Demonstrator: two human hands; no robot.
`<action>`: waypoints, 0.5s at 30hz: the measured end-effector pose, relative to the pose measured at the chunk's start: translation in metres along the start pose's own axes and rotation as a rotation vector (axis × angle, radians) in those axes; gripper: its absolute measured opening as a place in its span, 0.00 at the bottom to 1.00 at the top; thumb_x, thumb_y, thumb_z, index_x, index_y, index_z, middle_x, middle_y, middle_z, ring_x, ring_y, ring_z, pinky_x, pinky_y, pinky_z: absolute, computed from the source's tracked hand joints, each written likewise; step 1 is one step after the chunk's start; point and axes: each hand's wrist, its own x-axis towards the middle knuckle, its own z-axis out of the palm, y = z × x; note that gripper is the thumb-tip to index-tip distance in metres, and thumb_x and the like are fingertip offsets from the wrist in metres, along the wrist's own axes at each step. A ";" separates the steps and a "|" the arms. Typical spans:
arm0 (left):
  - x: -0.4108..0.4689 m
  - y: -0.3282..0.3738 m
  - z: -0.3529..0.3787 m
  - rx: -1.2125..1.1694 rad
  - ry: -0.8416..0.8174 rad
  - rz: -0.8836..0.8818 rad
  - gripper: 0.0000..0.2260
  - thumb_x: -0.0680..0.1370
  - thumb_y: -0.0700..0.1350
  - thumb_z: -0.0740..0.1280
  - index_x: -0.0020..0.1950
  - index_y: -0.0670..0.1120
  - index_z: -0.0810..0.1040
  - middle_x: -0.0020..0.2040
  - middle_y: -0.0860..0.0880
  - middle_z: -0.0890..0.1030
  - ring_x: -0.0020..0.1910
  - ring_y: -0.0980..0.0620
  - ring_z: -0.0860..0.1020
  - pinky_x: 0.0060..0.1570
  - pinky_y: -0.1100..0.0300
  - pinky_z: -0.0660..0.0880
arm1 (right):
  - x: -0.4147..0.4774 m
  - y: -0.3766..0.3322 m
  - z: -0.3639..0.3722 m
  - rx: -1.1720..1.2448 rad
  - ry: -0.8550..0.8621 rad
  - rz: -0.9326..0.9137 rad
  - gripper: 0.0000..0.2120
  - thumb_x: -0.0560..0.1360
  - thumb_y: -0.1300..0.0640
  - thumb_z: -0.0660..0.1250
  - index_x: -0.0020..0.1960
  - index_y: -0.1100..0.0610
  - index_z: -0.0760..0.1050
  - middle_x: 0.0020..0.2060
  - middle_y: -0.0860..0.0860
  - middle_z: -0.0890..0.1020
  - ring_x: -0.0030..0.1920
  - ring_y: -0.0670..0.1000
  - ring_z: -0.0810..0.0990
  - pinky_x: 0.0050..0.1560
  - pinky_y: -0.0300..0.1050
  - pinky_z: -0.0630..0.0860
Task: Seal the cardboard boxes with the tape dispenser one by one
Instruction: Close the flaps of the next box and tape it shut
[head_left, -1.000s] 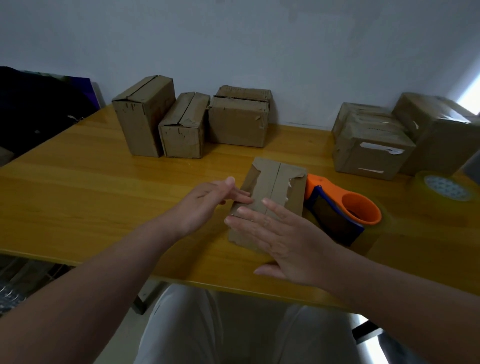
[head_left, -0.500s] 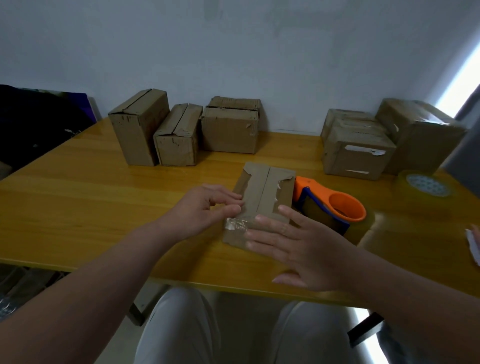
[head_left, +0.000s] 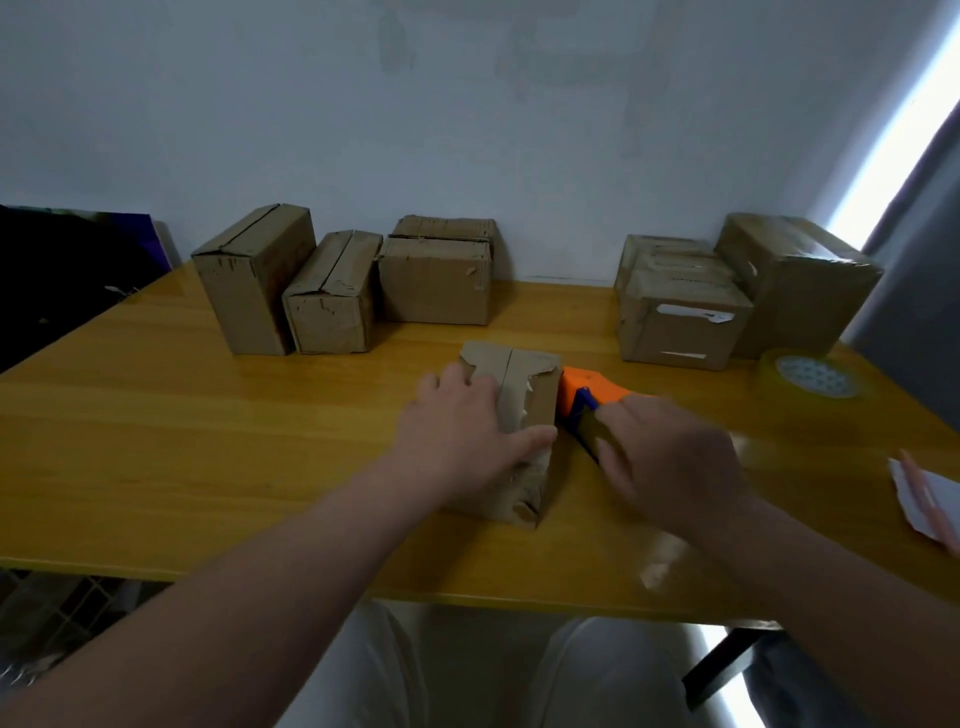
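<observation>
Yellow table (head_left: 208, 441) — left hand (head_left: 462, 441) flat on box (head_left: 524, 374), right hand (head_left: 670, 457) over tape dispenser (head_left: 587, 387) — grip unclear.

A tape roll (head_left: 813, 376) and white paper (head_left: 922, 499) lie on the wooden table (head_left: 156, 441).

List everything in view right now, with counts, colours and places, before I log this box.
centre box: 1, brown, table centre, torn tape on top
left boxes: at least 3, brown, back left by the wall
right boxes: at least 3, brown, back right
tape dispenser: 1, orange and blue, right beside the centre box
tape roll: 1, clear yellowish, table's right side
paper: 1, white, far right edge
dark object: 1, black, beyond the table's left end
table: 1, yellow wood
left hand: flat on the centre box
right hand: on the tape dispenser, blurred, grip unclear
</observation>
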 end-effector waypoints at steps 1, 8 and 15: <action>0.002 0.006 0.002 0.014 -0.036 -0.029 0.37 0.68 0.75 0.55 0.66 0.50 0.67 0.65 0.45 0.67 0.64 0.44 0.66 0.60 0.48 0.71 | 0.001 0.002 0.002 -0.043 -0.087 0.124 0.08 0.71 0.53 0.70 0.48 0.55 0.76 0.37 0.50 0.77 0.34 0.51 0.76 0.29 0.39 0.62; 0.020 0.018 -0.008 0.044 -0.268 -0.119 0.43 0.69 0.71 0.63 0.77 0.51 0.54 0.77 0.41 0.51 0.72 0.35 0.57 0.68 0.42 0.61 | 0.005 0.012 0.010 0.150 -0.471 0.567 0.23 0.77 0.53 0.64 0.68 0.48 0.59 0.47 0.48 0.75 0.45 0.51 0.75 0.37 0.43 0.71; 0.037 -0.020 -0.039 0.108 -0.536 -0.071 0.48 0.68 0.58 0.73 0.77 0.56 0.45 0.73 0.43 0.59 0.69 0.40 0.62 0.65 0.44 0.67 | 0.022 0.026 0.011 0.434 -0.186 0.652 0.14 0.80 0.59 0.56 0.65 0.49 0.65 0.47 0.53 0.76 0.42 0.52 0.75 0.36 0.46 0.70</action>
